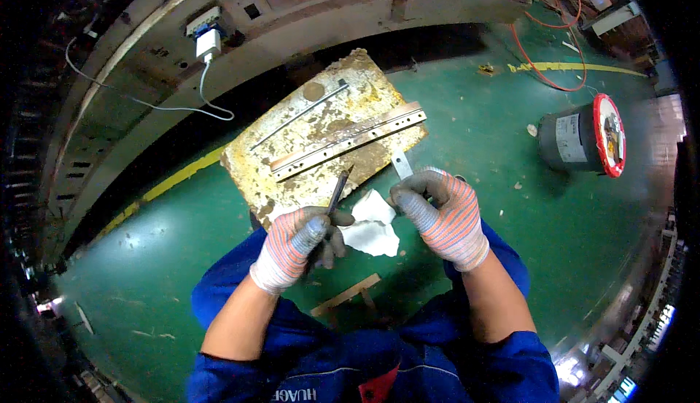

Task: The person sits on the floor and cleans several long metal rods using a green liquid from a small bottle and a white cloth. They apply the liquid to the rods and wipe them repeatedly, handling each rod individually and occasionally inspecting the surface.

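My left hand (298,244), in a striped knit work glove with grey-coated fingers, grips a dark pen-like tool (339,189) whose tip points up and away. A small flat metal plate with a hole (402,164) sticks out from the pinched fingers of my gloved right hand (440,211). Beyond both hands stands a worn, paint-spattered block (306,189). Across its top lies a long metal rail with a row of holes (350,143). A thin metal rod (301,116) lies farther back, roughly alongside the rail.
White crumpled paper or cloth (374,228) lies between my hands, lower than the block. To the right, a dark bucket with a red rim (579,135) lies on the green floor (492,129). A large machine frame (306,25) with a plugged white cable (208,47) runs behind. A red hose (517,44) loops at back right.
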`<state>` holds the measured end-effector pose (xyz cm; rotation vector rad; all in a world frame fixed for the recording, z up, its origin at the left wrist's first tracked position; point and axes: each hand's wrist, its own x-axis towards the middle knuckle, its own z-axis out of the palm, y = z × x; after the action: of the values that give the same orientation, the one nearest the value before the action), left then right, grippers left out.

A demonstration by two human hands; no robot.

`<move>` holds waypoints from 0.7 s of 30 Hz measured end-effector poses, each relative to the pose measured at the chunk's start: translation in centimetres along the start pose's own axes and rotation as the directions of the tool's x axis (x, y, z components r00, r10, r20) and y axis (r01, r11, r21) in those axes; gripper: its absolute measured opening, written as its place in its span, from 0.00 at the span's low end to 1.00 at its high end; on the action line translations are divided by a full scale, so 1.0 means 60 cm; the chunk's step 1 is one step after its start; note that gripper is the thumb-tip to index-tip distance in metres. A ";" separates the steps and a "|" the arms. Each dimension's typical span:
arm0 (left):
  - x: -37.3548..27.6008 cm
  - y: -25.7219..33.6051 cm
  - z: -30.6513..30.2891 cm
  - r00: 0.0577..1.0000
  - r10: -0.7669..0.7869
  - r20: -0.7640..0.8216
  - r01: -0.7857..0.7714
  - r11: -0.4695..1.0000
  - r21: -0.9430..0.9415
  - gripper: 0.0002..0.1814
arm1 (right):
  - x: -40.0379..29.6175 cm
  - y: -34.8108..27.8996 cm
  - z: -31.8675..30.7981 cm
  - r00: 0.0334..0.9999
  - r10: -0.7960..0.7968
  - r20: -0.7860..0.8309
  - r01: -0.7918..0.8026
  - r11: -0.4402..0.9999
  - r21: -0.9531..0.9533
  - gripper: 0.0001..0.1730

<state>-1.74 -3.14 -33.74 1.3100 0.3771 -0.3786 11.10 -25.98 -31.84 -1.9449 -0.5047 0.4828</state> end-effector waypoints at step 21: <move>0.012 -0.026 0.045 0.986 -0.164 -0.015 0.146 0.912 -0.382 0.34 | -0.021 0.028 0.067 0.950 -0.197 -0.242 0.188 0.980 -0.059 0.22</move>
<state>-1.69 -6.12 -34.83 0.9113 0.5675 -0.3859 8.08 -24.33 -34.80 -1.9318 -0.5377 0.1048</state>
